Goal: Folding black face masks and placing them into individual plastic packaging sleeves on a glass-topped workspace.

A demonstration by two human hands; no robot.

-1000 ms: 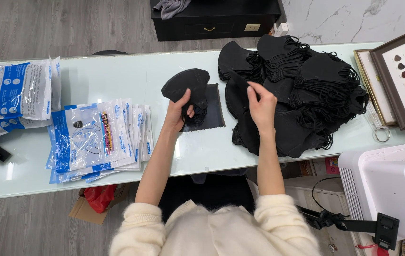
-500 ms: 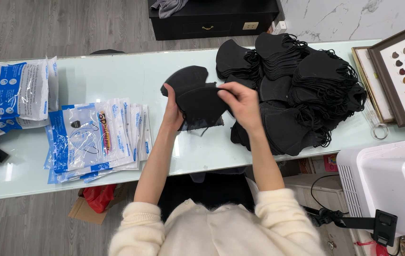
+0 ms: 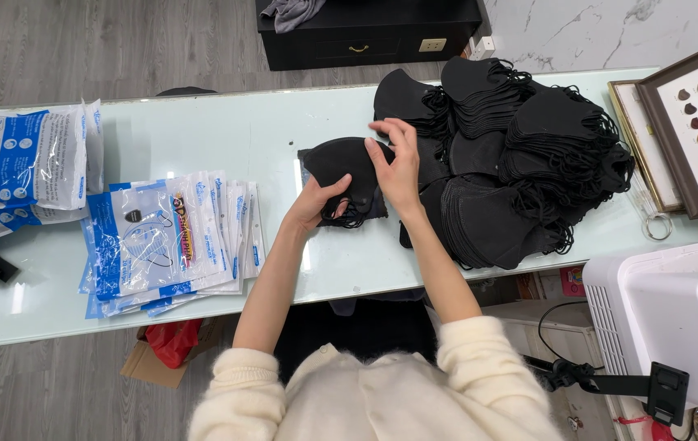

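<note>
A black face mask (image 3: 347,167) is held flat on the pale glass table (image 3: 235,131), gripped at its lower edge by the left hand (image 3: 314,204) and pressed from above by the right hand (image 3: 398,163). A large heap of black masks (image 3: 520,163) is piled just beside it toward the right end. Blue-and-white plastic packets (image 3: 161,241) are fanned out near the front edge on the left.

— Where am I looking from?

— One head-worn camera, high above the pale table (image 3: 226,139), facing almost straight down.

— How near?

— Far enough that I get the whole tabletop width, the cream sleeves at the bottom edge, and grey floor beyond the far rim.

— Any second view to compare?

— No, only this one, so nothing overlaps.
</note>
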